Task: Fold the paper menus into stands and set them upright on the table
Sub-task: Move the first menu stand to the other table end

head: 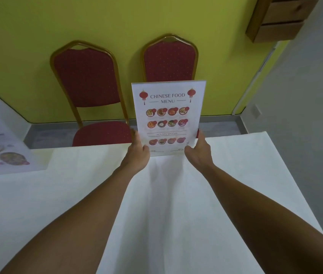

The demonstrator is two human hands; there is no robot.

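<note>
A white paper menu (168, 115) headed "Chinese Food Menu", with red lanterns and rows of dish pictures, stands upright near the far edge of the table (77, 194), its printed face toward me. My left hand (137, 149) grips its lower left edge. My right hand (197, 150) grips its lower right edge. The menu's bottom edge looks to touch the white tablecloth. Its back side is hidden. A second menu (2, 147) with food pictures lies at the table's left edge, partly cut off by the frame.
Two red padded chairs with gold frames (91, 91) (169, 60) stand behind the table against a yellow-green wall. A wooden box (281, 18) hangs at the upper right. Grey floor shows beyond the table's right edge.
</note>
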